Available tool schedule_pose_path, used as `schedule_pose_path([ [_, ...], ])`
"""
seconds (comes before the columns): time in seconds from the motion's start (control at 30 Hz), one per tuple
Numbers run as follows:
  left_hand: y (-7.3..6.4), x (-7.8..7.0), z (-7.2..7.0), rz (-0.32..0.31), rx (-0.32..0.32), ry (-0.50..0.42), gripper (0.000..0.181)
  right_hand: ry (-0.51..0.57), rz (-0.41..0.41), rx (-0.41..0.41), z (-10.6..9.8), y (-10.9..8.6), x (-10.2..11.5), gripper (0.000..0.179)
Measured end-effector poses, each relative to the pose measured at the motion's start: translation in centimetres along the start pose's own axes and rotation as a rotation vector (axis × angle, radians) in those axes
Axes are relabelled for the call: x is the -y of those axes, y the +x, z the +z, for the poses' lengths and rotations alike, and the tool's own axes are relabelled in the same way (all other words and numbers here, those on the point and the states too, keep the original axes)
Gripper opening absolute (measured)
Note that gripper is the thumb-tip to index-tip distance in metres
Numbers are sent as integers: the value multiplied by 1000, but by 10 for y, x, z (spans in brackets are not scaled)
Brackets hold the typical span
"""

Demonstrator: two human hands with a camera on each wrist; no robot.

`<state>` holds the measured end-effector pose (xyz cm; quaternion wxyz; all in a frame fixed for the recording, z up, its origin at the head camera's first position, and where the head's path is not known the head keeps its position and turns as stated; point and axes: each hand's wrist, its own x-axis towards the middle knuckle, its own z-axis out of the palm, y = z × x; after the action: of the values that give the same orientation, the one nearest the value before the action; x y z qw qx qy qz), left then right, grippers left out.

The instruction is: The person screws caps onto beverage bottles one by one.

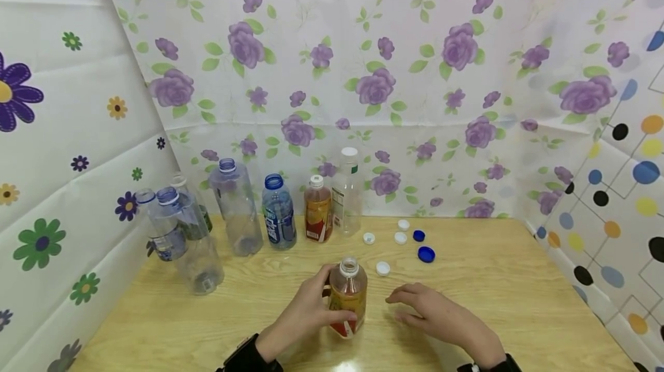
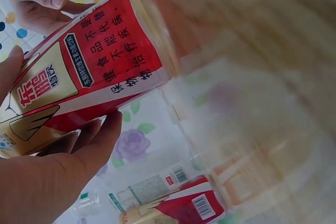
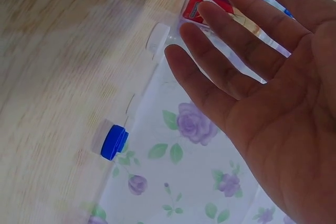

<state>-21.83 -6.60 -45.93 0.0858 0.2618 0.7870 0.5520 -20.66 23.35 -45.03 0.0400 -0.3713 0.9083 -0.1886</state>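
My left hand [image 1: 311, 308] grips a plastic bottle [image 1: 349, 297] with a red and yellow label and an uncapped mouth, near the front of the table. In the left wrist view the fingers and thumb lie around the label of this bottle [image 2: 89, 61]. My right hand [image 1: 441, 317] hovers to the right of the bottle, apart from it and holding nothing. Its fingers are spread and nearly straight in the right wrist view. The nearest cap to both hands is a white cap [image 1: 383, 269] lying on the table.
Behind the caps stand a capped red-labelled bottle [image 1: 318, 210] and a clear bottle with a white cap [image 1: 353, 202]. A blue bottle [image 1: 279, 216], a tall bottle [image 1: 238, 210] and several others stand left, uncapped. Blue caps [image 1: 426, 254] and white caps [image 1: 400, 238] lie right of centre.
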Motion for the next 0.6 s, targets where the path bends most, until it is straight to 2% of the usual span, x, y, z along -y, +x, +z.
schedule_pose_path([
  [0.1, 0, 2, 0, -12, -2, -9, 81, -18, -20, -45, 2, 3, 1, 24],
  [0.27, -1, 3, 0, -21, -3, -5, 83, -68, -43, -207, 3, 16, 0, 17],
  [0.33, -2, 3, 0, -23, -5, 0, 84, -91, -31, -241, 1, 25, -3, 15],
  [0.43, -1, 3, 0, -25, 0, 1, 86, -130, 20, -253, -4, 45, -9, 17],
  [0.6, 1, 5, 1, -13, 1, -7, 86, -163, 144, -277, -6, 89, -26, 28],
])
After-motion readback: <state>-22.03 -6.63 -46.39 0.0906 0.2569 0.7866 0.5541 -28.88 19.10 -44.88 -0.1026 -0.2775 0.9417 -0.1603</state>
